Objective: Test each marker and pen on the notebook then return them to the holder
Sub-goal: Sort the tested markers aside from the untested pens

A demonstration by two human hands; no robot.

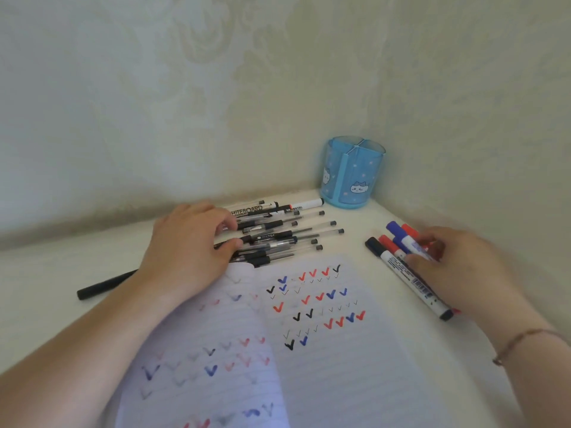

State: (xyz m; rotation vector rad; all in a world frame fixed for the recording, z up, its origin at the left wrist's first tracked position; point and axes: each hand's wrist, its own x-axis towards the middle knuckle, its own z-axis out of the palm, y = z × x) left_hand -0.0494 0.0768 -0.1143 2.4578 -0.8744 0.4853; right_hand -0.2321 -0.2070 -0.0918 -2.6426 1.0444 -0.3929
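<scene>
Presently: left hand (188, 242) resting on pile of pens (278, 234), fingers curled over barrel ends, firm hold not confirmed. Right hand (457, 267) pinching one of the markers (401, 261) beside the notebook (309, 335). Marker long axis running diagonally, caps pointing toward holder (352, 173) in the corner (well apart, beyond the fingertips). Right hand nearer the holder; judged best placed for the return.

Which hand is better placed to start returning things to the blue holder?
Right, probably. The right hand already grips the markers lying nearer the holder; the left hand rests on the pen pile, farther away.
</scene>
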